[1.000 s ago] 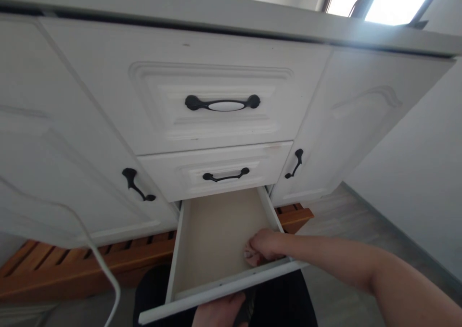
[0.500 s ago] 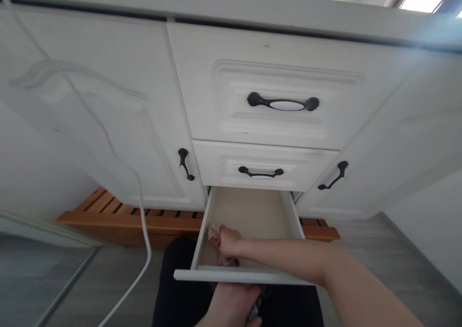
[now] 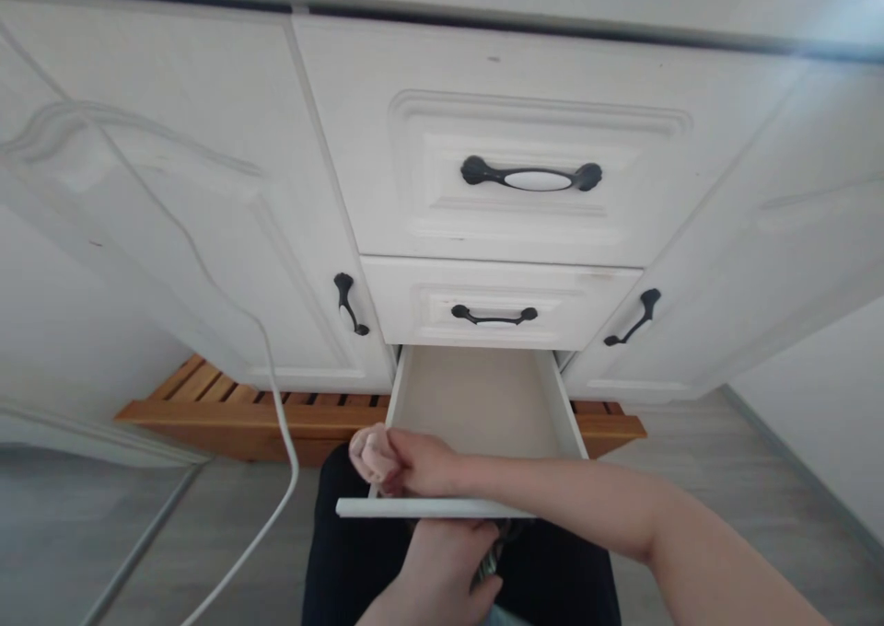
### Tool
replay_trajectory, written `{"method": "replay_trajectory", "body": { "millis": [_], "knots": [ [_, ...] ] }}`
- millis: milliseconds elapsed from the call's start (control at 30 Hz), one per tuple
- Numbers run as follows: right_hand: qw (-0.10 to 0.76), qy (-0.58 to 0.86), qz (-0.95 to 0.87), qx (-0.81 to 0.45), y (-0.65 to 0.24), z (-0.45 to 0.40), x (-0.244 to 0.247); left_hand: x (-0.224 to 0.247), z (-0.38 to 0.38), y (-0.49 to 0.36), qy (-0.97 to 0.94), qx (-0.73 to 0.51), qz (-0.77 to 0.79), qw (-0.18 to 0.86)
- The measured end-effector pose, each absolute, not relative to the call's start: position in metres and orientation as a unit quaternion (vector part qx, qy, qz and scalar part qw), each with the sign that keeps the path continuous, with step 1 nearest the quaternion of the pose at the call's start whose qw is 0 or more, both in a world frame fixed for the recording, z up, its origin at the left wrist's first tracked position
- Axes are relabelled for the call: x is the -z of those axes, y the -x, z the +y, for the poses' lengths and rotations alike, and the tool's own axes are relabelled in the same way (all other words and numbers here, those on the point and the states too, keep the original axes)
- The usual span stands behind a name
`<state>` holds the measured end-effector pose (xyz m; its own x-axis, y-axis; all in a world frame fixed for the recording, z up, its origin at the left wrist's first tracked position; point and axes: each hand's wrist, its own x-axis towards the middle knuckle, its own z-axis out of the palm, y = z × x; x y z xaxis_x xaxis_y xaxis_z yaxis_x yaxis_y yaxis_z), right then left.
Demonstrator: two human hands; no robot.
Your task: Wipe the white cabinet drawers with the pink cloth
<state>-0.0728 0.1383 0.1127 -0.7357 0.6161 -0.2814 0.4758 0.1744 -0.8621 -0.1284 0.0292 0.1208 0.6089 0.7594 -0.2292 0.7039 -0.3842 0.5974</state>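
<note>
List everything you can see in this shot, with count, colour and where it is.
open drawer: one, white, bottom centre, pulled out
closed drawers: two, white, black handles, above it
cabinet doors: two, white, either side
wooden slat rack: one, orange-brown, under cabinet
cable: one, white, hanging left
cloth: one, pinkish, at the drawer's left side
right hand: gripping the cloth
left hand: below the drawer front, on a dark object

right hand (image 3: 407,460): closed in a fist, forearm stretched from near right across to centre-left
left hand (image 3: 448,566): near bottom centre, fingers curled, knuckles up
</note>
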Motion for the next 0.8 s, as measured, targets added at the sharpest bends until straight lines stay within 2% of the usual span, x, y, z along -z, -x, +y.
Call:
{"method": "replay_trajectory", "body": {
  "millis": [100, 200, 367, 500, 633, 733, 800],
  "knots": [
    [0.049, 0.259, -0.850, -0.456, 0.080, 0.149, -0.127, -0.122, 0.028, 0.128, -0.827, -0.043, 0.444, 0.344],
    [-0.041, 0.187, -0.887, -0.420, 0.095, 0.166, -0.133, -0.122, 0.027, 0.127, -0.830, -0.038, 0.452, 0.324],
    [-0.132, 0.157, -0.802, -0.561, 0.104, 0.184, -0.124, -0.114, 0.025, 0.126, -0.838, -0.029, 0.451, 0.307],
    [-0.103, 0.159, -0.711, -0.677, 0.092, 0.185, -0.116, -0.109, 0.026, 0.126, -0.838, -0.010, 0.451, 0.307],
    [-0.049, 0.102, -0.669, -0.734, 0.075, 0.186, -0.125, -0.107, 0.025, 0.125, -0.834, -0.015, 0.463, 0.298],
    [-0.037, 0.053, -0.702, -0.709, 0.047, 0.182, -0.146, -0.096, 0.022, 0.129, -0.841, 0.001, 0.463, 0.280],
    [-0.025, 0.076, -0.758, -0.648, 0.014, 0.173, -0.164, -0.085, 0.020, 0.132, -0.847, 0.010, 0.486, 0.217]
  ]
}}
